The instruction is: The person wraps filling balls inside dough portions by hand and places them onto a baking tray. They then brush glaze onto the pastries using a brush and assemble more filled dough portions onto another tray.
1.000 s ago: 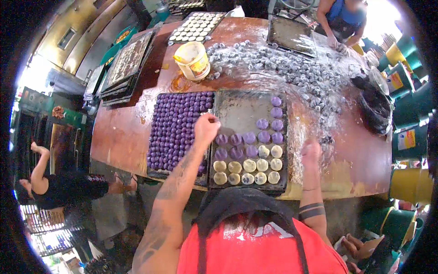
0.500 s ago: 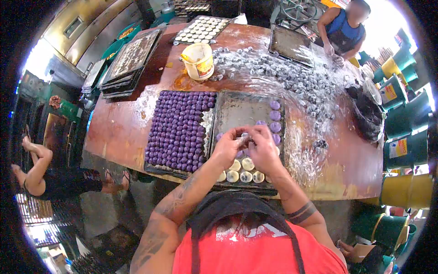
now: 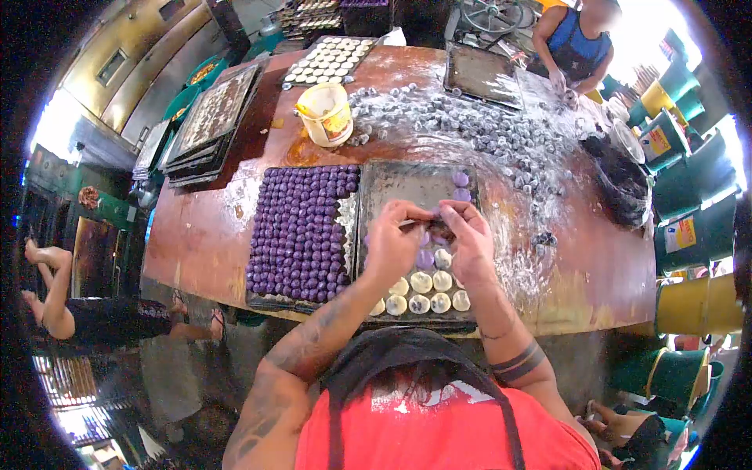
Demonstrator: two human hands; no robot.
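Over the tray (image 3: 403, 182) in front of me, my left hand (image 3: 398, 239) and my right hand (image 3: 470, 241) meet at the fingertips. Both are closed in a pinch on a small piece of dough (image 3: 436, 213), mostly hidden by the fingers. Beneath them the tray holds pale round dough pieces (image 3: 421, 282) in its near rows. Flattened lilac dough rounds (image 3: 460, 179) run up its right side, and more lie partly covered by my hands. Close on the left is a tray filled with purple balls (image 3: 301, 235).
Flour-dusted balls (image 3: 493, 133) spread over the table's (image 3: 200, 258) far right. A bucket (image 3: 326, 117) stands behind the trays, near stacked trays (image 3: 211, 125). Beyond lies a tray of pale rounds (image 3: 333, 53). A co-worker (image 3: 576, 47) handles something at the far right corner.
My hands have turned and now pinch with fingertips together; the piece between them is less visible. The whole view has shifted slightly. The co-worker's hands remain low at the table.
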